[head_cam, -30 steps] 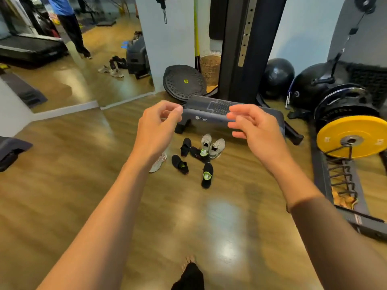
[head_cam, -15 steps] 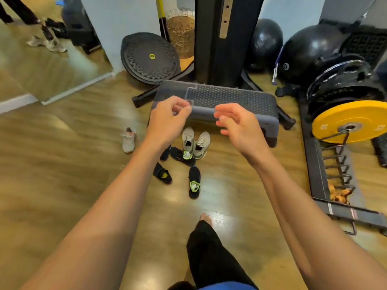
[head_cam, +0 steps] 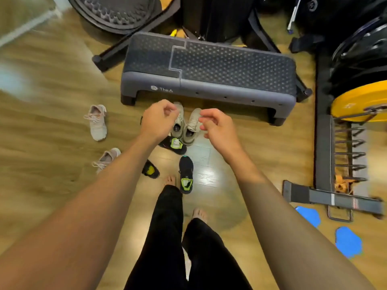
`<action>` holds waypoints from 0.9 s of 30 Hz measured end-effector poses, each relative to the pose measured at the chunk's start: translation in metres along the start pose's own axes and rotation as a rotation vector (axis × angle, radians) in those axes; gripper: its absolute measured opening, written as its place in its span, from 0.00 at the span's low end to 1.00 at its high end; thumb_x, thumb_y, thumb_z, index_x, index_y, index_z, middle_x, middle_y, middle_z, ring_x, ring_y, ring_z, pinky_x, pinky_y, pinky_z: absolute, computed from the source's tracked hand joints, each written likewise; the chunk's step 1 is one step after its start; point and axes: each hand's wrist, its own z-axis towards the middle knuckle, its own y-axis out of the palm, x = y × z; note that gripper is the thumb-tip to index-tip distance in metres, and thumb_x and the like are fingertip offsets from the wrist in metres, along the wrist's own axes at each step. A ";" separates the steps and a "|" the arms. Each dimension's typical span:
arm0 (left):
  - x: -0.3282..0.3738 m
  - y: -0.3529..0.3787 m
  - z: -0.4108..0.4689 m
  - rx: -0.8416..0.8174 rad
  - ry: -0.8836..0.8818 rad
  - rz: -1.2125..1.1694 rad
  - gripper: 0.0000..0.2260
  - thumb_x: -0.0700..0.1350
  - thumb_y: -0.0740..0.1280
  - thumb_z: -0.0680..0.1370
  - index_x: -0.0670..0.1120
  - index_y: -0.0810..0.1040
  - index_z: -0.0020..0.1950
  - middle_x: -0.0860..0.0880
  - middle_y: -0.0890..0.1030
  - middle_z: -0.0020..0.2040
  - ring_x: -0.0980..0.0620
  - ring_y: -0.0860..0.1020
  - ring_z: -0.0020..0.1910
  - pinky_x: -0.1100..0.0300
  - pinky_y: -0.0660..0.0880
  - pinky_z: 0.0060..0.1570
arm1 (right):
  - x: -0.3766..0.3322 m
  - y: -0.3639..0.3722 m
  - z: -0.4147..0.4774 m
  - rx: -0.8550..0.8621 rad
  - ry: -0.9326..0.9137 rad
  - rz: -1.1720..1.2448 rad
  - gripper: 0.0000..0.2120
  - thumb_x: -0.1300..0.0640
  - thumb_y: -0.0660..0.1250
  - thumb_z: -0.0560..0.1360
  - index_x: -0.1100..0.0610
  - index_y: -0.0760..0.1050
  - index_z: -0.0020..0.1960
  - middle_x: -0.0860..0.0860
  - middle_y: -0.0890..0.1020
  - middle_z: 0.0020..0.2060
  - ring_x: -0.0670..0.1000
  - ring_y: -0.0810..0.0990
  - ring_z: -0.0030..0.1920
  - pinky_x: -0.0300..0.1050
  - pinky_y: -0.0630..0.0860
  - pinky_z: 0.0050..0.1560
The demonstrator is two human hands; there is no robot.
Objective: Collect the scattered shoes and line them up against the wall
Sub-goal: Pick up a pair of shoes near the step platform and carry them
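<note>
Several shoes lie scattered on the wooden floor in front of a grey step platform (head_cam: 209,80). Two grey sneakers (head_cam: 189,130) stand side by side just below my hands. Black shoes with neon-green insoles lie nearer me: one (head_cam: 174,145) beside the grey pair, one (head_cam: 150,170) partly behind my left forearm, one (head_cam: 186,174) by my bare foot. Two pinkish sneakers (head_cam: 97,122) (head_cam: 106,159) lie to the left. My left hand (head_cam: 159,120) and my right hand (head_cam: 217,126) hover above the grey pair with loosely curled fingers, holding nothing.
A black machine column and its legs (head_cam: 209,17) stand behind the platform, with a round black disc (head_cam: 113,11) at the left. A yellow weight plate (head_cam: 356,103) and a plate rack (head_cam: 345,155) fill the right side. Blue flat markers (head_cam: 347,243) lie at lower right.
I have stepped closer and the view has tipped downward. Both hands have lowered toward the grey sneakers. A second pinkish sneaker and blue markers have come into view.
</note>
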 end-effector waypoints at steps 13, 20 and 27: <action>-0.193 0.192 0.209 -0.178 -0.106 0.086 0.08 0.45 0.65 0.78 0.45 0.80 0.54 0.48 0.81 0.51 0.52 0.77 0.51 0.61 0.70 0.51 | 0.212 0.102 0.247 0.000 0.298 0.010 0.08 0.60 0.61 0.78 0.49 0.75 0.50 0.52 0.81 0.50 0.56 0.82 0.50 0.54 0.79 0.53; -0.305 0.306 0.276 -0.402 -0.272 0.245 0.07 0.40 0.63 0.78 0.42 0.79 0.51 0.41 0.80 0.54 0.41 0.77 0.55 0.49 0.75 0.56 | 0.352 0.168 0.323 -0.145 0.444 -0.069 0.10 0.63 0.59 0.74 0.49 0.71 0.47 0.53 0.79 0.49 0.61 0.80 0.50 0.56 0.77 0.52; -0.357 0.360 0.303 -0.494 -0.315 0.462 0.21 0.40 0.64 0.78 0.44 0.61 0.69 0.38 0.75 0.56 0.36 0.76 0.53 0.47 0.73 0.45 | 0.430 0.217 0.364 -0.276 0.511 -0.214 0.19 0.63 0.61 0.75 0.57 0.65 0.65 0.60 0.78 0.57 0.62 0.78 0.57 0.59 0.76 0.58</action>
